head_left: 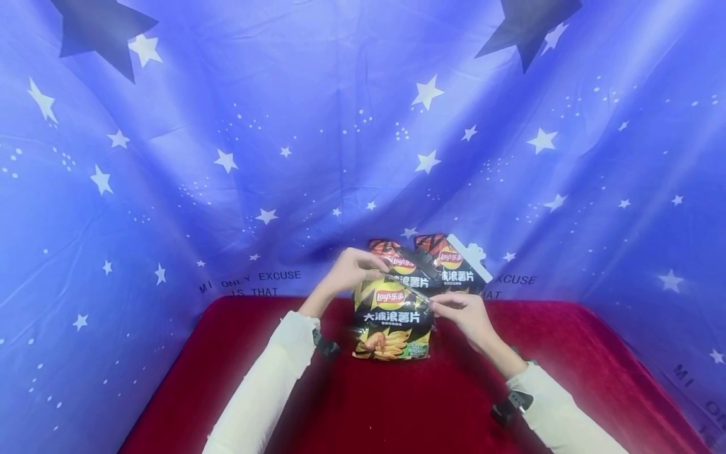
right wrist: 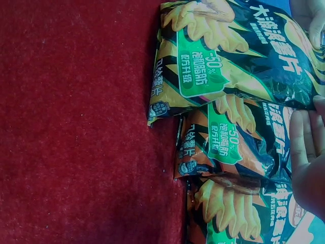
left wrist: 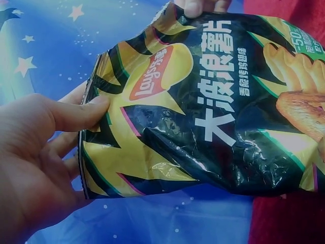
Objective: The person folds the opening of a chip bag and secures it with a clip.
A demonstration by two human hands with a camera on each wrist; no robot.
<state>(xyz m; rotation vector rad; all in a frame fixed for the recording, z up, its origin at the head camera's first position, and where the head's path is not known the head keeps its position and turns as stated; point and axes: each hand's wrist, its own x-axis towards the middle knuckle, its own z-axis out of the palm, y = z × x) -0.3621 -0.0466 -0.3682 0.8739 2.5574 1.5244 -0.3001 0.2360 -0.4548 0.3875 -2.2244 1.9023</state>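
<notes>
A yellow-and-black Lay's chip bag (head_left: 391,318) leans upright with its printed front towards me. My left hand (head_left: 353,271) pinches its upper left edge; in the left wrist view the thumb of that hand (left wrist: 40,137) lies on the front, with fingers behind the crimped top. At the upper right corner, my right hand (head_left: 467,318) pinches the bag's top edge between thumb and fingers. The top edge slopes down towards the right hand. In the right wrist view, the right hand (right wrist: 311,162) is partly cut off at the frame's edge.
Two orange-and-black chip bags stand just behind: a middle one (right wrist: 223,142) with a black clip (head_left: 424,263) and a right one (right wrist: 228,211) with a white clip (head_left: 471,257). Red cloth (head_left: 363,410) covers the table. A blue star-patterned curtain (head_left: 340,126) hangs behind and at the sides.
</notes>
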